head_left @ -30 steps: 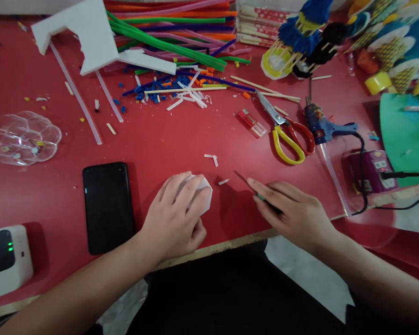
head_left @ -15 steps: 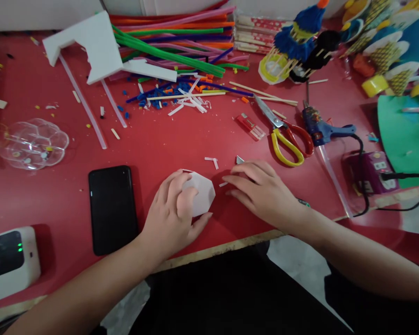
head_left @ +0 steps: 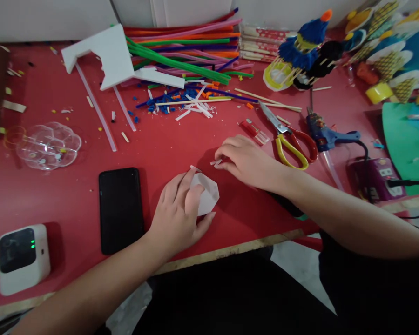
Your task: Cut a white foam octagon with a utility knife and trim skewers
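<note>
My left hand (head_left: 179, 211) rests on the red table (head_left: 167, 144) near its front edge, fingers curled over a small white many-sided foam piece (head_left: 208, 193) and thumb under its lower edge. My right hand (head_left: 246, 160) reaches across to the left just beyond that piece. Its fingertips are pressed together on small white scraps (head_left: 216, 163) lying on the table. A dark cutter with a green end (head_left: 289, 209) lies under my right forearm, mostly hidden.
A black phone (head_left: 120, 209) lies left of my left hand, a white device with a green light (head_left: 21, 258) further left. Yellow-and-red scissors (head_left: 293, 142), a blue glue gun (head_left: 326, 135) and a power strip (head_left: 373, 177) sit right. Coloured straws (head_left: 181, 51), a white foam block (head_left: 108, 56) and cut bits lie behind.
My right hand let the cutter down and moved left and away from me to the white scraps. My left hand stayed on the foam piece. The view shifted slightly.
</note>
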### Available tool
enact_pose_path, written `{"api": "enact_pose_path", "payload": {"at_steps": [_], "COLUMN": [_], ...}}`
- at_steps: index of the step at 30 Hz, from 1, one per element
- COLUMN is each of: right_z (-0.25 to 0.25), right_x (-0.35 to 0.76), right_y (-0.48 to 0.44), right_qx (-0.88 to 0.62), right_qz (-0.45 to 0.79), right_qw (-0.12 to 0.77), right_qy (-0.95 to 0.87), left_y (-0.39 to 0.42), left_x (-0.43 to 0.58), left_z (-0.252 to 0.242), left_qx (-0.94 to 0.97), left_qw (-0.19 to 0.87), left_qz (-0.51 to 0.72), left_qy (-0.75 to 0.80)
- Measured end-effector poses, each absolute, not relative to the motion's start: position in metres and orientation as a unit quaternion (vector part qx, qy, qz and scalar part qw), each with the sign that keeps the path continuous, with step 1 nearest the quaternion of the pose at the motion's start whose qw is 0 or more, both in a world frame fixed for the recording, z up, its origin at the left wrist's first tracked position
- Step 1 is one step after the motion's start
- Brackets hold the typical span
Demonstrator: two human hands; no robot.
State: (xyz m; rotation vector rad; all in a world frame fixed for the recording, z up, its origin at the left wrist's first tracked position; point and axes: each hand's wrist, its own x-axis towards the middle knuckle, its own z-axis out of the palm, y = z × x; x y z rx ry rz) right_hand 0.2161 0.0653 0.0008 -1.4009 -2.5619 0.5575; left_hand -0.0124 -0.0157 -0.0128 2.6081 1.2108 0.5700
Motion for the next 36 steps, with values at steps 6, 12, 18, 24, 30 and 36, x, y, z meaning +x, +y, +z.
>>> {"api": "enact_pose_path", "payload": {"at_steps": [6,12,18,24,30,36], "right_z": [0.006,0.012,0.021,0.016,-0.003,0.013], "right_x": [0.208,0.192,0.173,0.169,0.168,0.172], "right_y": [0.067,0.063,0.065,0.064,0.123,0.148], "right_qx": [-0.457,-0.497,-0.517,-0.485,-0.518,-0.541], "right_qz": [0.184,0.241,0.277,0.19,0.098,0.112], "right_qw": [0.021,0.08,0.025,-0.011,0.051,0.216], "right_qy": [-0.87,-0.83,-0.81,-0.854,-0.848,-0.805], "left_y": [-0.014,-0.016,-0.018,-0.017,-0.013,0.0], "left_x": [-0.012,-0.012,-0.013,-0.013,-0.013,-0.015], "left_z": [-0.013,-0.015,-0.021,-0.02,-0.017,-0.019], "left_qx": [0.884,0.888,0.881,0.888,0.855,0.767], "left_qw": [0.135,0.14,0.127,0.103,0.149,0.2], "left_qz": [0.215,0.222,0.243,0.258,0.319,0.429], "left_qy": [0.392,0.378,0.386,0.366,0.381,0.433]}}
